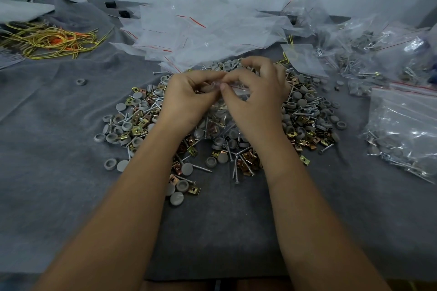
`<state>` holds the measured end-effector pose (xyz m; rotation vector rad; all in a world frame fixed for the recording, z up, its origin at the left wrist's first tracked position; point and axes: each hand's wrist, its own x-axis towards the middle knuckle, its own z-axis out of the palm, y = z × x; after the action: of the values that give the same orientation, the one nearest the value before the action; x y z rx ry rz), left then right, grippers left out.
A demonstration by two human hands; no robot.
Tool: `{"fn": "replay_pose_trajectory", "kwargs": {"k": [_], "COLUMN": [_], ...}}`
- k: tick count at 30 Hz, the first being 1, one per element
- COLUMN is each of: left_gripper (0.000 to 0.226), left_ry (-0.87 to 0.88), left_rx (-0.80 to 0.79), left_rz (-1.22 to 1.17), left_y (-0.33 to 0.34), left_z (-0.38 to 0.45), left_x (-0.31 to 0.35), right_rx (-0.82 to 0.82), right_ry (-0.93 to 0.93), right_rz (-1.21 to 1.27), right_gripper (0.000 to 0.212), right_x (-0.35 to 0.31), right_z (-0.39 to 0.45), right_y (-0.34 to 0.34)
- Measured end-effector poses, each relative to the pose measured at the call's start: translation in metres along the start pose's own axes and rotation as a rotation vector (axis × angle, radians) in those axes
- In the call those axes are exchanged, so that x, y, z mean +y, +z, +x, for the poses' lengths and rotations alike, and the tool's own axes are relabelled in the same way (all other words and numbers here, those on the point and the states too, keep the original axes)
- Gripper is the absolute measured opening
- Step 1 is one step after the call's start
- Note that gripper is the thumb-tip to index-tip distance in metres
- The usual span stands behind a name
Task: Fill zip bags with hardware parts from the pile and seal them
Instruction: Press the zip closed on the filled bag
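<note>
While both hands [189, 94] pinch it, zip bag [233, 93] seal runs left-right.

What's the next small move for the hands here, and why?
Probably run the pinch rightward along the zip strip. Both hands, left hand and right hand, pinch the top of a clear zip bag over the hardware pile; parts seem to be inside, and the red-lined strip right of the fingers looks unpressed.
</note>
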<state>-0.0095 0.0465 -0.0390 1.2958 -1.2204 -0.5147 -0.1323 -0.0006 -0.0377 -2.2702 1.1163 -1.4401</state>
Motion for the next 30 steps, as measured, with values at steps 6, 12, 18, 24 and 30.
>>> {"fn": "replay_pose_trajectory", "kwargs": {"k": [6, 12, 18, 24, 30], "left_gripper": [0.031, 0.028, 0.010, 0.011, 0.014], "left_ry": [-0.016, -0.025, 0.080, 0.003, -0.033], "left_rx": [0.031, 0.036, -0.032, 0.087, 0.115], "left_rz": [-0.024, 0.008, -0.028, -0.222, -0.377], "left_y": [0.001, 0.001, 0.000, -0.004, -0.005], "left_z": [0.004, 0.003, -0.002, 0.003, 0.006], "left_x": [-0.003, -0.003, 0.002, -0.002, -0.004], "right_rx": [0.011, 0.062, 0.000, 0.032, 0.067], "right_ry": [0.086, 0.213, 0.201, 0.366, 0.470], "right_rz": [0.093, 0.269, 0.313, 0.455, 0.635], "right_gripper": [0.001, 0.014, 0.012, 0.038, 0.009], "right_x": [-0.003, -0.007, -0.010, -0.006, 0.000], "right_z": [0.001, 0.002, 0.002, 0.004, 0.007], "right_y": [-0.002, -0.009, -0.012, -0.011, -0.010]}}
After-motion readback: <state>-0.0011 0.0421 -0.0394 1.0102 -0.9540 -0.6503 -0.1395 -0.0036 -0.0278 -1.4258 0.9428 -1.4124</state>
